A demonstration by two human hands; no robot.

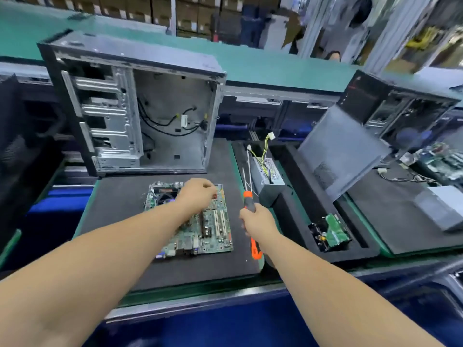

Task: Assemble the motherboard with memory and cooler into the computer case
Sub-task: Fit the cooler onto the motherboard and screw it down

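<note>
The board [200, 226] lies flat mid-counter before the open case [140, 108]. Left hand [198, 194] rests curled on its far end; what its fingers hold, I cannot tell. Right hand [255, 221] grips a screwdriver [249, 196]. Better to park the tool and lift by both edges.

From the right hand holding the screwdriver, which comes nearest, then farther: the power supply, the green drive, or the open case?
1. Power supply: just beyond the right hand, in the foam tray.
2. Green drive: to its right.
3. Open case: far back-left, standing upright.

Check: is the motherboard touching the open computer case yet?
Apart. The head view shows bare black mat between the motherboard and the computer case standing behind it.
</note>
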